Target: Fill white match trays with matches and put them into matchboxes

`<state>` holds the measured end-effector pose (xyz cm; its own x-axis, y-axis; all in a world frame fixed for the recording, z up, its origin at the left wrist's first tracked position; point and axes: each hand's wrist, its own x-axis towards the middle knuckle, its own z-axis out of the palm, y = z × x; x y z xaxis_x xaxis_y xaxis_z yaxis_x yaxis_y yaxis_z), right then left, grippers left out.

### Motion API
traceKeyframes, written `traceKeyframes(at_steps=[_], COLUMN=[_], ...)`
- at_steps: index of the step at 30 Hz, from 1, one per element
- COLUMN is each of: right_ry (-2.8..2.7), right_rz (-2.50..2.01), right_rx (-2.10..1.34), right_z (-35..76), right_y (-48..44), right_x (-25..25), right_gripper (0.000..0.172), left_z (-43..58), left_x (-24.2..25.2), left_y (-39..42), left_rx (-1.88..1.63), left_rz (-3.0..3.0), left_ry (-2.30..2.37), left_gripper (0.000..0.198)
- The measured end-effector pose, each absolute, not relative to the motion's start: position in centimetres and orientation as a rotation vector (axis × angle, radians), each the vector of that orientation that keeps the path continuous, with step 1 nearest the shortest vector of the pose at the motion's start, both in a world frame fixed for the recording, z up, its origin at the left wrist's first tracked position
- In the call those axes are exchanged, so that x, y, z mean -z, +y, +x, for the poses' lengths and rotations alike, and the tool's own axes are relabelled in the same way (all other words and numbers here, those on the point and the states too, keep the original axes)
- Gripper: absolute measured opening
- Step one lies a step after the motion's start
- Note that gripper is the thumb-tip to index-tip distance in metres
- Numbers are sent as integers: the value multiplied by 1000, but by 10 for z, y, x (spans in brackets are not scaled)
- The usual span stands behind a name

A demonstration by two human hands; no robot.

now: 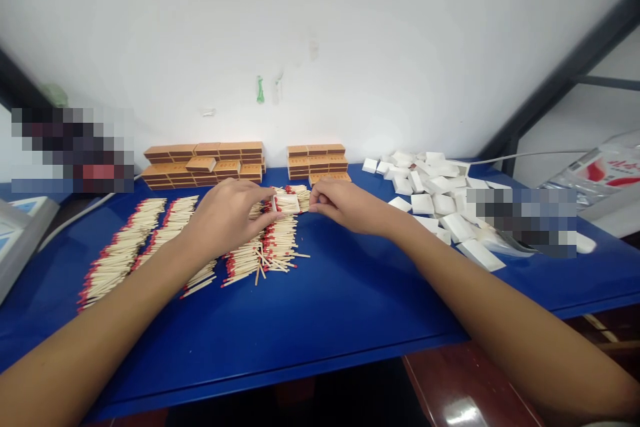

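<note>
My left hand point(227, 213) rests over a heap of red-tipped matches point(270, 243) on the blue table point(325, 307). Its fingers are closed on the left side of a small white matchbox tray point(289, 203). My right hand point(345, 203) is curled, its fingertips pinched at the tray's right edge. The tray lies over the matches and appears to hold some. More matches point(125, 247) lie in long rows to the left, partly under my left forearm.
Stacks of orange-brown matchbox sleeves point(205, 165) and a second stack point(317, 160) stand against the white wall. A pile of white trays point(435, 197) lies at the right. A grey device point(20, 233) sits at the left edge, a plastic bag point(600, 170) at far right.
</note>
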<state>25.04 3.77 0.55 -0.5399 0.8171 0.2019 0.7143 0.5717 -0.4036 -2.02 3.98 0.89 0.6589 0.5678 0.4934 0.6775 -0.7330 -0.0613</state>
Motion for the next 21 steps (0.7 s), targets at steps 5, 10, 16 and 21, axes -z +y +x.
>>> traceKeyframes(at_steps=[5,10,16,21], right_ry=[-2402,-2403,-2489,-2495], right_rz=[-1184,-1312,-1362,-1406], right_rx=[-383,-310,-333,-311], right_z=[246,249,248,244], right_y=[33,36,38,40], right_x=[-8,-6,3,10], right_gripper=[12,13,14,15], left_z=[-17,-21,-23,-21], left_x=[-7,-7,-9,-10], left_y=[35,39,41,41], left_rx=[647,645,645,638], left_rz=[-2661,-2638,-2621,-2607], left_ry=[-1022,-1048,-1053,-1066], left_gripper=[46,45,45,46])
